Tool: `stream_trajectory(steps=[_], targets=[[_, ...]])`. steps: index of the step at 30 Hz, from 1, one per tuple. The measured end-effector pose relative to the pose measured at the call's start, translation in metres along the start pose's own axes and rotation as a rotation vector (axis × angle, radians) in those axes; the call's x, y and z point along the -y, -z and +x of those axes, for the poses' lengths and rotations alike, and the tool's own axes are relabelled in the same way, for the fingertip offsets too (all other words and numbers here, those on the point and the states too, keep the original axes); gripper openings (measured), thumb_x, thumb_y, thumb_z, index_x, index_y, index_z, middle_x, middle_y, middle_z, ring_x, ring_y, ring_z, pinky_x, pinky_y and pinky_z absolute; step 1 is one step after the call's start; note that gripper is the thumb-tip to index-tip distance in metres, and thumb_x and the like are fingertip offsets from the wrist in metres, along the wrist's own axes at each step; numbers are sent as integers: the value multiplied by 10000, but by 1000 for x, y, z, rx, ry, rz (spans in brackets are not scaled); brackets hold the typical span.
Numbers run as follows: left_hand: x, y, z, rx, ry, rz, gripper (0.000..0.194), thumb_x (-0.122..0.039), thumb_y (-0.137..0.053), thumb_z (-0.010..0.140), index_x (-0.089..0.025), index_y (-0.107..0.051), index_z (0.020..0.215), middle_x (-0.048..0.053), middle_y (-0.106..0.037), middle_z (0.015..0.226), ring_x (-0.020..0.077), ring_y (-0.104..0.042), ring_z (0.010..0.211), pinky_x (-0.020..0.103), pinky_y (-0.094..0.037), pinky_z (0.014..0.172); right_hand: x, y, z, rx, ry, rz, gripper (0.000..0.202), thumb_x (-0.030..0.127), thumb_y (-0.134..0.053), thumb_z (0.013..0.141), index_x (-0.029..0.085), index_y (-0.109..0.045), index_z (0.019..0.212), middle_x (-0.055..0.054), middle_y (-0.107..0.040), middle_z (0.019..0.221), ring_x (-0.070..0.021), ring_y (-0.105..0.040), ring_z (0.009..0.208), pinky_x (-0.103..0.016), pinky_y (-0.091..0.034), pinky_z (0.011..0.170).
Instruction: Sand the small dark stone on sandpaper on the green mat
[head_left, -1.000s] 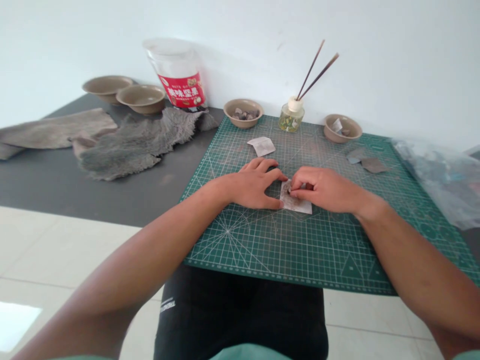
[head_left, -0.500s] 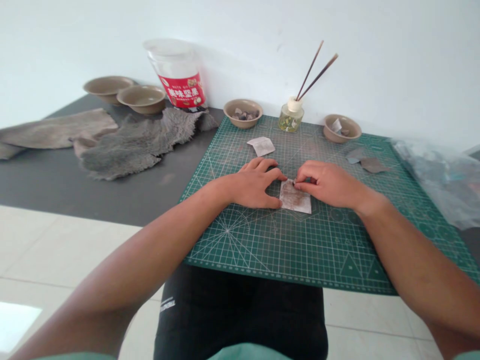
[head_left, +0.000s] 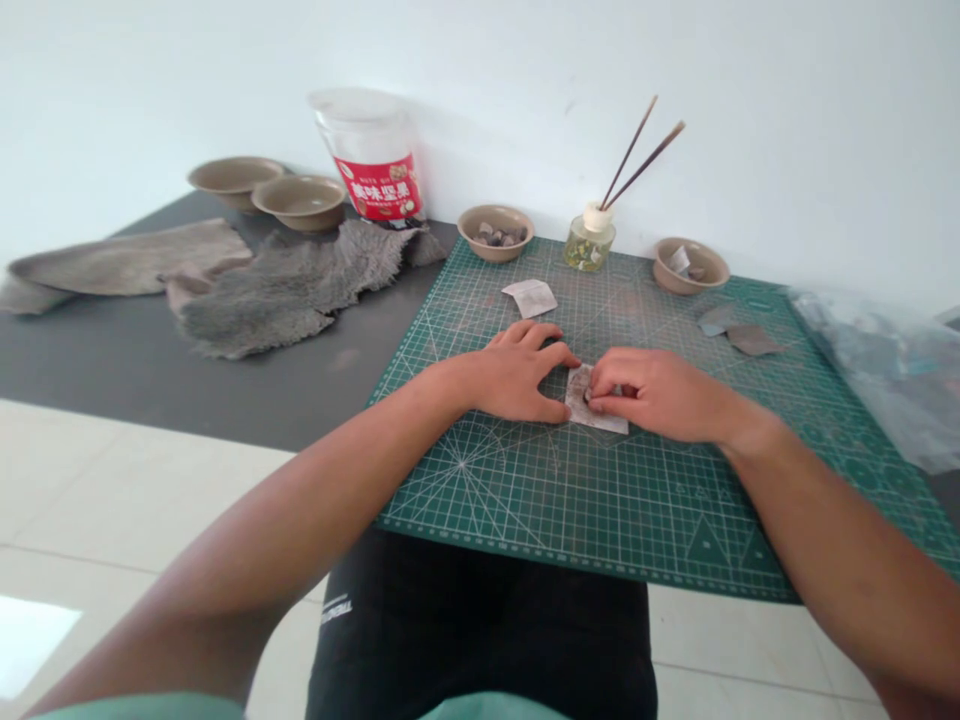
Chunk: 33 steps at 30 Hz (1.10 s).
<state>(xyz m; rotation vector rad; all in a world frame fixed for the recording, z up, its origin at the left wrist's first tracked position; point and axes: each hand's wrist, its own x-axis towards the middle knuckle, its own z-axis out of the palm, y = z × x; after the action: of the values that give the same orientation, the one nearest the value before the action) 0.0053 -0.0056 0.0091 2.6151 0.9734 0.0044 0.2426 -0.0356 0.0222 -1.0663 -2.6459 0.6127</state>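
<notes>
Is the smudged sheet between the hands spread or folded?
Spread: the sheet lies flat on the green mat, left hand at one edge; the right hand hides part.

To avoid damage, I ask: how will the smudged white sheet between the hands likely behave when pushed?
The sheet looks thin and flat, so it is probably light and somewhat bendy. It might slide on the mat without the left hand at its edge.

A plain white wall (head_left: 735,90) is rising behind the far edge of the matte dark-grey surface (head_left: 277,390), a faint smudge (head_left: 570,107) marking it. Below the near edge, a glossy floor of cream tiles (head_left: 67,470) is spreading, thin darker joints crossing it, and a bright white patch of light (head_left: 34,640) is gleaming there.
</notes>
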Motion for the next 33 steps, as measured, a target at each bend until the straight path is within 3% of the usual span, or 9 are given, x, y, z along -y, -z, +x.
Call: stream_trajectory(steps=[3,6,12,17,21,26,31,33], targets=[[0,1,0,2,-4,-1,737,-662,-566,797,-295,-442,1424,111,-277,1555,358,-162,1478,538,-219,1175,3,-3,2,-21,40,17,112,271,-607,932,210,-666,858,-33,-668,936,-185,-632,887,-317,-456,799],[0,1,0,0,6,-4,737,-666,-564,798,-300,-444,1426,110,-261,1565,367,-150,1481,545,-204,1178,1,-3,3,-80,-15,-26,115,262,-614,923,211,-669,836,-32,-673,931,-192,-632,887,-329,-453,805],[0,0,0,4,-3,-13,750,-665,-567,790,-301,-432,1431,99,-277,1561,357,-147,1481,539,-211,1178,5,-2,2,19,38,63,104,261,-617,920,218,-682,851,-25,-677,933,-181,-637,874,-314,-458,791],[0,1,0,9,14,-14,751,-672,-565,794,-304,-436,1436,94,-253,1578,371,-125,1485,548,-190,1183,-1,0,2,-100,-67,-43,110,263,-617,912,207,-665,830,-32,-658,905,-191,-620,852,-325,-442,770],[-1,2,0,14,5,-21,756,-673,-576,786,-315,-431,1436,90,-265,1573,365,-134,1485,547,-206,1179,3,-1,1,22,5,32,101,267,-613,921,215,-658,848,-22,-658,928,-173,-621,849,-304,-445,765],[0,3,0,24,15,-30,742,-660,-576,798,-312,-433,1437,82,-240,1594,364,-119,1491,540,-184,1187,1,2,2,-83,-88,-59,102,266,-609,917,211,-653,843,-30,-647,900,-185,-609,845,-312,-427,750],[0,4,0,36,3,-29,767,-680,-573,795,-306,-421,1448,86,-243,1592,358,-129,1488,529,-188,1189,3,1,0,34,-38,38,98,271,-630,905,210,-649,830,-12,-639,894,-154,-602,798,-286,-426,729],[0,4,0,38,7,-25,762,-675,-576,797,-305,-424,1445,88,-241,1592,359,-131,1488,529,-188,1189,1,1,1,-3,-30,32,97,256,-619,909,207,-647,830,-18,-643,905,-164,-607,838,-294,-428,760]])
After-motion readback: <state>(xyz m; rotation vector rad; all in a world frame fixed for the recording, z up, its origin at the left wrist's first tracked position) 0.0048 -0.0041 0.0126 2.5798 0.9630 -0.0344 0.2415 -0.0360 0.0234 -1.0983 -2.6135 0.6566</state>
